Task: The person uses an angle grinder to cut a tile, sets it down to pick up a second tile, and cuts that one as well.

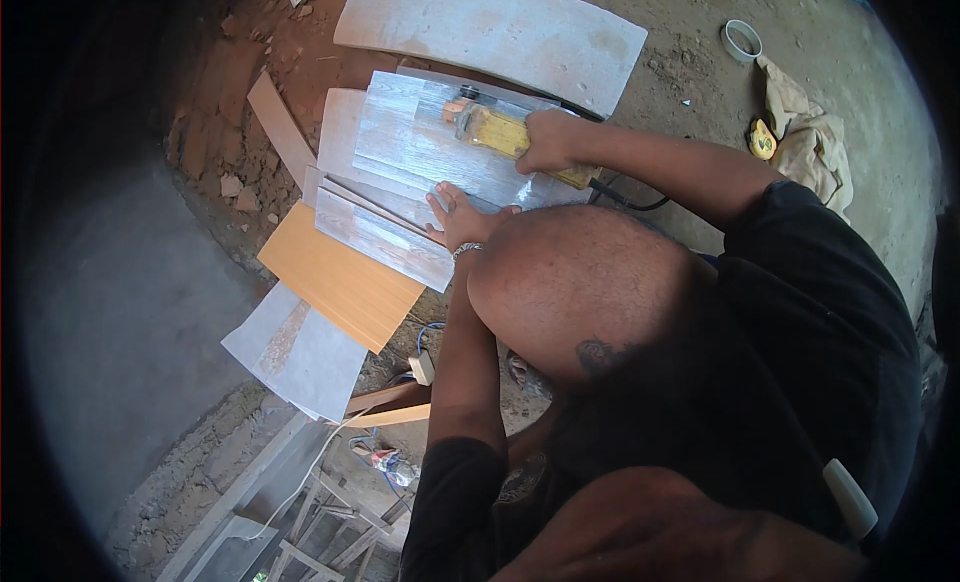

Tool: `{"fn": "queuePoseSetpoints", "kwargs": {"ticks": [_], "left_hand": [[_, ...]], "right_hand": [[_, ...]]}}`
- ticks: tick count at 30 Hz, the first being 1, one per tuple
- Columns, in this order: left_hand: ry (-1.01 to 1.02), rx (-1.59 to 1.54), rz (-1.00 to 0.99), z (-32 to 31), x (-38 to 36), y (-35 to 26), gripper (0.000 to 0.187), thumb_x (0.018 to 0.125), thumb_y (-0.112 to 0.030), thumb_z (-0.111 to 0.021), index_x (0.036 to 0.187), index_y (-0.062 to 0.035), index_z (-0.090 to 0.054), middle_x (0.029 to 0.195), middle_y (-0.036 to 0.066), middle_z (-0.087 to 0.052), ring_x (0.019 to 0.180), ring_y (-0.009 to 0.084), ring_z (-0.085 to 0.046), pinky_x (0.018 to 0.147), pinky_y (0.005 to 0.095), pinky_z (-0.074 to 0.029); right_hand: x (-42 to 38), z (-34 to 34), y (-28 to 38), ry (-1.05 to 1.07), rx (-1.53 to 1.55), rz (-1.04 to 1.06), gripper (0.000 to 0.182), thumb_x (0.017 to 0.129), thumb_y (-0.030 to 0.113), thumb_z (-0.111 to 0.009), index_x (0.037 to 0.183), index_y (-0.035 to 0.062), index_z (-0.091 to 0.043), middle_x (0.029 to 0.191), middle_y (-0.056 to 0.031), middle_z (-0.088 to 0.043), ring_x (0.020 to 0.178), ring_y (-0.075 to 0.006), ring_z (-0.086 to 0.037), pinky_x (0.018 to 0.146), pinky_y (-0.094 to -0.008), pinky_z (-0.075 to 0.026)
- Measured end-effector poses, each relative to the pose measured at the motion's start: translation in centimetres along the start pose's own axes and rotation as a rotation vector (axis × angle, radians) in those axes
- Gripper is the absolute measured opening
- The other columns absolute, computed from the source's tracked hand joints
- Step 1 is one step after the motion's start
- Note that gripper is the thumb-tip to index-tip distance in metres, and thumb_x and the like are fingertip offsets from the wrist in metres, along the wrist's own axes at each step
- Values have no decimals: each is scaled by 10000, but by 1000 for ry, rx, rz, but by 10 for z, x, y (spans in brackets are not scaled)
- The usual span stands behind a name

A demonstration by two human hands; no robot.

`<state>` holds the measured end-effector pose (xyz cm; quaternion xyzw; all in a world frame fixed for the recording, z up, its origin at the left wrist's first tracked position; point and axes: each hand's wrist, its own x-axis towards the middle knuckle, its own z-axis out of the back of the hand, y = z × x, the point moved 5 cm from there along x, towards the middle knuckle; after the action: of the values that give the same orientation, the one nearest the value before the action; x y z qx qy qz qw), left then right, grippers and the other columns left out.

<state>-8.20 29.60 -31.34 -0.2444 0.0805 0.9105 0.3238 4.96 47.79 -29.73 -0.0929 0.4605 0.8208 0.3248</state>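
A yellow angle grinder [497, 132] lies over a grey wood-patterned tile [400, 132], its orange-and-black head pointing left. My right hand [553, 142] is wrapped around the grinder's body, and a black cord runs from its rear end. Lower down, my left hand [460, 217] rests flat with fingers spread at the tile's lower edge, beside a narrower grey tile piece [375, 237] with thin strips along its top. Below that piece lies an orange-brown wood-grain tile [340, 277]. My bent knee [590, 282] is close to both hands.
A large pale board [500, 37] lies beyond the tiles. To the right are a yellow tape measure [762, 140], a beige cloth [815, 157] and a white ring [741, 41]. Pale sheets [305, 347], a white socket box [421, 368] and wooden frames [335, 527] lie lower left.
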Motion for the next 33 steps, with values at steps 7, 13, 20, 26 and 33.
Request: {"fn": "queuePoseSetpoints", "kwargs": {"ticks": [7, 13, 20, 26, 33], "left_hand": [[25, 8, 15, 3, 0, -1, 1404, 635, -574, -871, 1605, 42, -65, 1695, 185, -157, 1587, 308, 8, 1219, 636, -21], [55, -81, 87, 10, -3, 4, 1426, 609, -624, -870, 1621, -9, -75, 1713, 116, -126, 1589, 293, -15, 1223, 635, -58], [-58, -120, 119, -13, -19, 11, 1257, 687, -589, -837, 1638, -147, -143, 1706, 80, -175, 1581, 286, -92, 1209, 630, -136], [-726, -132, -85, -83, -62, 5, 738, 932, -412, -630, 1564, -141, -362, 1610, 87, -351, 1497, 285, -285, 1135, 580, -265], [-497, -326, 14, -213, -91, 94, 503, 975, -408, -546, 1426, -186, -540, 1496, 108, -454, 1422, 336, -367, 1097, 609, -309]], "right_hand": [[15, 5, 10, 48, -22, -13, 635, 674, 454, -762, 934, -123, -722, 920, -304, -714, 894, -387, -720, 796, -436, -570], [-16, 5, -6, 120, -169, -47, 635, 679, 428, -754, 1014, -110, -715, 963, -302, -715, 896, -384, -718, 817, -421, -562], [-60, 24, -38, 93, 102, -52, 605, 728, 354, -795, 1102, -104, -670, 979, -221, -730, 914, -313, -717, 837, -387, -547], [-87, 91, -46, -11, 375, -10, 469, 783, 251, -785, 1107, -65, -661, 910, -112, -711, 793, -178, -657, 736, -336, -523], [-106, 159, -86, -220, 423, -56, 341, 808, 274, -765, 958, -26, -711, 833, -67, -688, 711, -153, -627, 653, -325, -496]]}}
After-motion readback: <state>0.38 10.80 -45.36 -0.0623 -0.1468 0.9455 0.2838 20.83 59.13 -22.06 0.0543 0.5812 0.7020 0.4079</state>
